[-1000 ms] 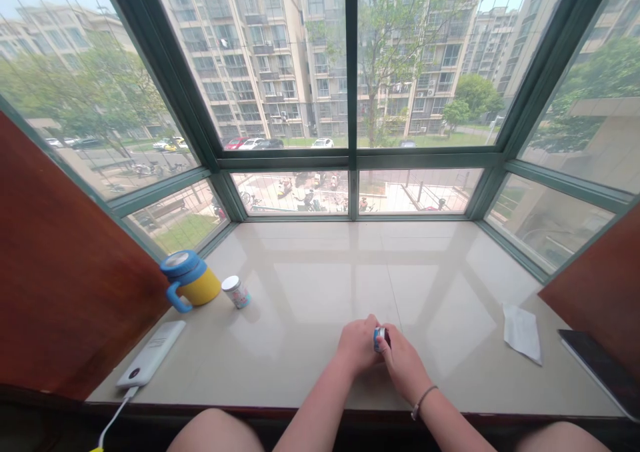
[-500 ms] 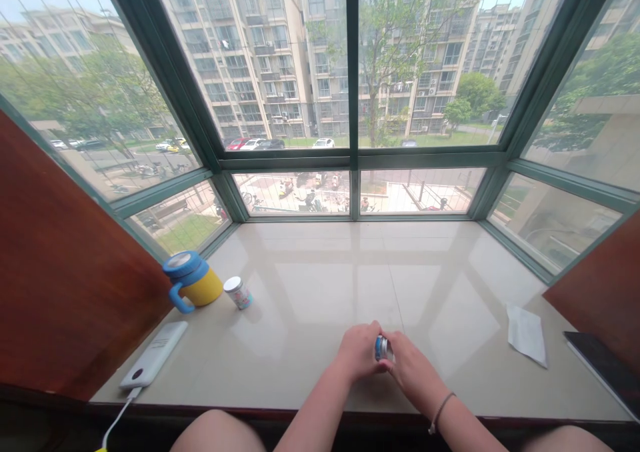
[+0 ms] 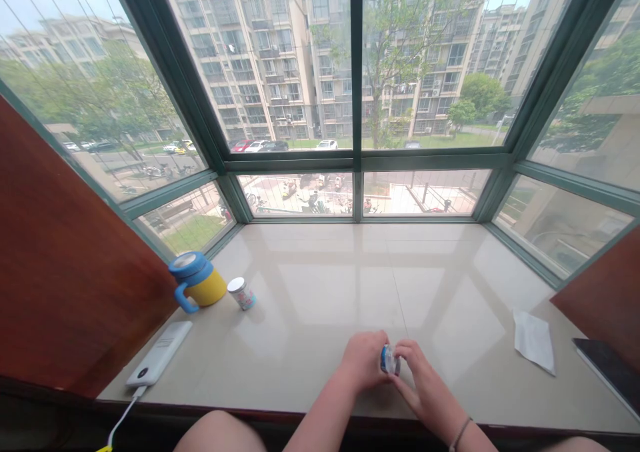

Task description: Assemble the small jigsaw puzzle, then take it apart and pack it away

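Observation:
Near the front edge of the glossy sill [image 3: 310, 319], a small blue and clear container [image 3: 390, 361] is held above the surface. My left hand [image 3: 367, 361] is wrapped round its left side. On its right side, my right hand [image 3: 419, 380] has its thumb and fingers curved about the container, the fingertips at its upper right and the thumb at its lower edge. The far side of the container and some of my left fingertips are hidden.
At the left stand a blue and yellow mug [image 3: 205, 285] and a small white-lidded jar [image 3: 243, 295], with a white power bank [image 3: 161, 352] and its cable nearer. A white paper [image 3: 534, 342] and a dark flat device [image 3: 607, 372] lie at the right.
The fingers of my right hand have opened wider round the container, showing more of its clear part. Both hands have shifted slightly down and right, and the whole view has shifted a little.

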A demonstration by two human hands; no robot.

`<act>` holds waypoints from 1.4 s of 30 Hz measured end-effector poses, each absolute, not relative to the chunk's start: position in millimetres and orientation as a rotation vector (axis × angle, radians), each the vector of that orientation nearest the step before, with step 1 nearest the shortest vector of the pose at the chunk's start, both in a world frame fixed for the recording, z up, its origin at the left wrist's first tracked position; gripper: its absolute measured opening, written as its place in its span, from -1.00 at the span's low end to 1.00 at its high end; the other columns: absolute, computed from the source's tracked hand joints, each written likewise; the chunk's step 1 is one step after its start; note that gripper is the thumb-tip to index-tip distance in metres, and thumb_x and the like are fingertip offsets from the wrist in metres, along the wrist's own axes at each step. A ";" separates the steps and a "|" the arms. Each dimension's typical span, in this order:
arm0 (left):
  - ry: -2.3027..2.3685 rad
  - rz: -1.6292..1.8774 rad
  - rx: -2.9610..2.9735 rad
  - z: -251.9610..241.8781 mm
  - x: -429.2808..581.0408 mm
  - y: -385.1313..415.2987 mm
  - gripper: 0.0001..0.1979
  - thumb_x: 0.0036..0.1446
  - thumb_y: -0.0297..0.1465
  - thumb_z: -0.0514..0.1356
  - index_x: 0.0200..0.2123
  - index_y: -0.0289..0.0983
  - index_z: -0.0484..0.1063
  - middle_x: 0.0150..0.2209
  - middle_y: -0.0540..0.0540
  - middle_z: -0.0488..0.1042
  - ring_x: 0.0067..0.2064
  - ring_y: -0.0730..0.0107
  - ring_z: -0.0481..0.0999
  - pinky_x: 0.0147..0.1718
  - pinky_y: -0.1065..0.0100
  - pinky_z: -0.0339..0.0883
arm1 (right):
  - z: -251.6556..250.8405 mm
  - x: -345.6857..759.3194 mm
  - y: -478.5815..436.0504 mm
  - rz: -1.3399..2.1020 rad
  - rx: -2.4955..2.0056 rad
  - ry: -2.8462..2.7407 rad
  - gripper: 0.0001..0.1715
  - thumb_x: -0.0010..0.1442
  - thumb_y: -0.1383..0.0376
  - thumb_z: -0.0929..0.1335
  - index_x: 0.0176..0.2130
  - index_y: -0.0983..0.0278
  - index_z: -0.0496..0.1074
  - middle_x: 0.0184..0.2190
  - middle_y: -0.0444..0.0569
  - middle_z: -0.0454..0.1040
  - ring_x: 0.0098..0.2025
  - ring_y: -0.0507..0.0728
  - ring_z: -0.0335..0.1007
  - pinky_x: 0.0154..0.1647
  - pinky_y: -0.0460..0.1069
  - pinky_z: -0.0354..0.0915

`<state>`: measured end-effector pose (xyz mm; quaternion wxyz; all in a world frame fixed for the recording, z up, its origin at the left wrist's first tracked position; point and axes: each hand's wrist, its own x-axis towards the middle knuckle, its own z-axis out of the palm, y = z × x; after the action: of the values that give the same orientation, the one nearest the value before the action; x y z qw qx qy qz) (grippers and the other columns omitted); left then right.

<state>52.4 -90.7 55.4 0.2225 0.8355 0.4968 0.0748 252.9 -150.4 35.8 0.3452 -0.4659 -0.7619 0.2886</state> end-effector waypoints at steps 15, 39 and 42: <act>1.501 0.205 2.260 62.1 62.8 -92.7 -0.59 0.00 -0.15 0.31 -0.08 -0.12 0.37 -0.11 -0.13 0.57 -0.08 0.08 0.53 -0.10 0.20 0.31 | -19.1 271.5 -154.0 0.297 -1.407 -1.697 -0.69 0.37 0.08 0.33 0.05 0.13 0.32 0.09 0.12 0.37 0.17 0.31 0.38 0.15 0.26 0.44; 1.699 -0.085 2.741 72.8 6.2 29.5 -0.70 0.22 -0.61 0.08 -0.03 -0.23 0.38 -0.10 -0.25 0.49 -0.01 0.07 0.41 0.12 0.02 0.06 | -11.4 275.3 -156.7 0.246 -1.463 -1.796 -0.75 0.40 0.17 0.28 0.03 0.18 0.36 0.02 0.12 0.44 0.08 0.28 0.41 0.16 0.28 0.37; 1.615 -0.109 2.780 67.8 13.7 46.3 -0.74 0.25 -0.59 0.05 -0.08 -0.27 0.46 -0.09 -0.32 0.49 0.03 -0.02 0.37 0.18 -0.10 -0.07 | -10.3 275.9 -156.2 0.249 -1.475 -1.815 -0.76 0.40 0.18 0.28 0.02 0.18 0.35 0.02 0.11 0.43 0.07 0.28 0.39 0.15 0.27 0.36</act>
<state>13.7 46.3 67.8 -0.0374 0.8636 0.5017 -0.0338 275.9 -156.2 -10.3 0.3846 -0.5789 -0.7123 0.0979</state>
